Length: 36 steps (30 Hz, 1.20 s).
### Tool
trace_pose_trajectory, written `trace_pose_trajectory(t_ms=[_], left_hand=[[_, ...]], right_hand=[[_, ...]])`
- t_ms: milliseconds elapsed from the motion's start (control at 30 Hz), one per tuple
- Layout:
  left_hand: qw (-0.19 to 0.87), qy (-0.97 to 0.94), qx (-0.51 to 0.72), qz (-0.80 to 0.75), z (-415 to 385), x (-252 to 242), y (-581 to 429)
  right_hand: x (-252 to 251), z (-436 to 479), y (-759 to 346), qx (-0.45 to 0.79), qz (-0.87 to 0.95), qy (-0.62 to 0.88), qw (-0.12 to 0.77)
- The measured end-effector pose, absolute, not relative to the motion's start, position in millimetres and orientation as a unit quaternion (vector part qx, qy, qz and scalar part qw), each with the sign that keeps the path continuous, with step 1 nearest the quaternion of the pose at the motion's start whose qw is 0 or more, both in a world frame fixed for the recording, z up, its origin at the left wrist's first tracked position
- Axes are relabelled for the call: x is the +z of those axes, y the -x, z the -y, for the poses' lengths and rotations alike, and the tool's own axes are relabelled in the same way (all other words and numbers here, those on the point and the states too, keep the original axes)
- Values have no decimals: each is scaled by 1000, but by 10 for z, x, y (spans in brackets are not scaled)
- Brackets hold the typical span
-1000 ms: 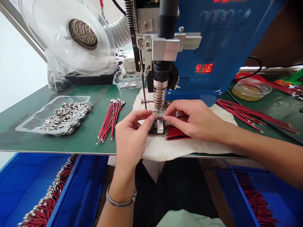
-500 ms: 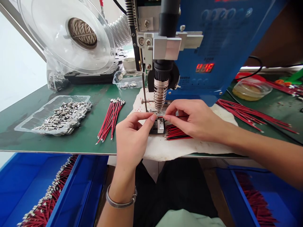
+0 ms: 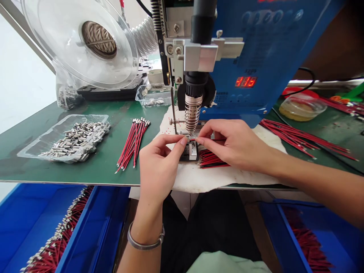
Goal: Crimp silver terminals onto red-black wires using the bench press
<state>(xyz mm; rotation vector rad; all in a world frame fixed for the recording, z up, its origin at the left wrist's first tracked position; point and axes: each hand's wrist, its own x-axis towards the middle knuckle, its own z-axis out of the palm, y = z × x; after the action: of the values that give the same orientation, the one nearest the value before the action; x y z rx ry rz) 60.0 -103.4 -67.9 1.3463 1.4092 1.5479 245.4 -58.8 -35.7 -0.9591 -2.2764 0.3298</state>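
Observation:
Under the spring-wrapped tip of a soldering machine (image 3: 192, 110), my two hands meet over a small metal fixture (image 3: 193, 151). My left hand (image 3: 159, 163) is closed, thumb and forefinger pinching something tiny at the tip that I cannot make out. From the other side, my right hand (image 3: 239, 146) pinches a thin red and black wire (image 3: 218, 140), its end pointing toward the left fingertips. Below the right fingers lies a bundle of red and black wires (image 3: 212, 159) on a white cloth (image 3: 193, 182). The exact joint at the tip is hidden by fingers.
A clear tray (image 3: 31, 151) of metal caps and a pile of capped wires (image 3: 133, 142) lie left. Behind stand a solder wire spool (image 3: 68, 45) and the blue machine housing (image 3: 256, 49). More wires (image 3: 301, 138) lie right. Blue bins (image 3: 110, 216) sit below the table edge.
Both hands stay almost still at the soldering tip. The red digits on the machine's display have changed.

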Motion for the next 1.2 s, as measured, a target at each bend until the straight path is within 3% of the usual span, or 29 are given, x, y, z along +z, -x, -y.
trace_pose_trajectory(t_ms=[1200], left_hand=[[325, -517, 584, -535, 1027, -712, -585]], right_hand=[[-374, 602, -2438, 129, 859, 361, 340]])
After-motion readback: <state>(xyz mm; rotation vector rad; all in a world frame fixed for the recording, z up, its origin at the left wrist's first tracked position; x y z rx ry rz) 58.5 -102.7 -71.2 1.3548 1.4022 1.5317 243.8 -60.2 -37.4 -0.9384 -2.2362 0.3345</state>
